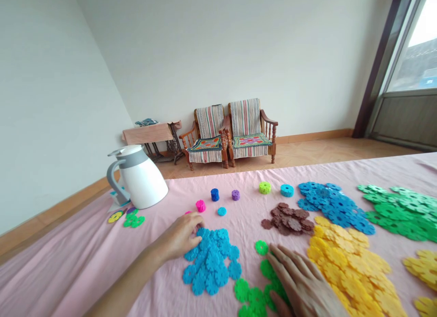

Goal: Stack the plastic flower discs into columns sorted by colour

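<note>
My left hand (182,235) is at the left edge of a heap of light blue flower-shaped discs (211,262). Its fingers are bent, the thumb is apart from them, and I see nothing between them; the fingertips are partly hidden. A pink piece (187,213) peeks out just behind its knuckles. Flat over some green flower-shaped discs (254,299) lies my right hand (300,280), fingers stretched out, covering part of that group. One green disc (261,247) sits just beyond its fingertips. Beside this hand spreads a large yellow disc pile (348,267).
Short stacks stand farther back: pink (200,206), dark blue (215,194), purple (235,195), lime (264,187) and blue (287,190). Brown (288,218), blue (331,205) and green (403,212) piles lie rightward. A white jug (143,180) stands at left on the pink cloth (164,289).
</note>
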The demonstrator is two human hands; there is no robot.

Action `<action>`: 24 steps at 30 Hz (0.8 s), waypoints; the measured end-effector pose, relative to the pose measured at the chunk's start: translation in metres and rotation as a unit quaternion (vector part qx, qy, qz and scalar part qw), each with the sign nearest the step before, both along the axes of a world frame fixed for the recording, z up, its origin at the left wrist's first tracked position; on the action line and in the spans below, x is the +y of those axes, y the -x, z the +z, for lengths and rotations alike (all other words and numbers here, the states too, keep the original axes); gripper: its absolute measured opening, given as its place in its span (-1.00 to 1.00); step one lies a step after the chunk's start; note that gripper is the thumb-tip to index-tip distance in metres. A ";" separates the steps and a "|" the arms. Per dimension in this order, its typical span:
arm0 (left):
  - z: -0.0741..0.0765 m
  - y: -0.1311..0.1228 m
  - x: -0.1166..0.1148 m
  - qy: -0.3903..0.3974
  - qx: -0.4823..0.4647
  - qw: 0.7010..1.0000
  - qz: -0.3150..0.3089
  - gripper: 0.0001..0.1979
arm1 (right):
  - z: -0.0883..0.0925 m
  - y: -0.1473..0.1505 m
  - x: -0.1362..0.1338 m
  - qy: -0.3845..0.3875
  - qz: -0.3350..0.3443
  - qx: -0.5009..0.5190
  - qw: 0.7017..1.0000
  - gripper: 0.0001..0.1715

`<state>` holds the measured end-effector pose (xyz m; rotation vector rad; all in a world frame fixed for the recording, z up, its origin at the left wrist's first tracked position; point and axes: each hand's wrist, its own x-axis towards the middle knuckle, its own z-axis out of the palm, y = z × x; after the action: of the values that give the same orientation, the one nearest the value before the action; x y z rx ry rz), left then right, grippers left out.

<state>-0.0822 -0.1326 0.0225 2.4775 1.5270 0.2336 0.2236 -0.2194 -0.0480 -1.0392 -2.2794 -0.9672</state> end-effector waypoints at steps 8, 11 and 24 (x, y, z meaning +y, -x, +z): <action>-0.002 -0.032 0.043 -0.052 -0.063 0.997 0.015 -0.76 | 0.003 0.003 0.000 -0.007 0.003 -0.001 1.000 -0.57; -0.006 -0.046 0.058 -0.046 -0.041 0.998 0.021 -0.80 | 0.005 0.003 0.001 -0.013 0.003 0.000 1.000 -0.57; -0.011 -0.053 0.069 -0.020 -0.009 1.000 0.003 -0.76 | 0.004 0.002 0.002 -0.019 0.004 -0.004 1.000 -0.58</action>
<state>-0.0294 -0.0635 0.0114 2.4931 1.5381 0.2893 0.2214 -0.2179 -0.0444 -1.0106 -2.2626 -1.0085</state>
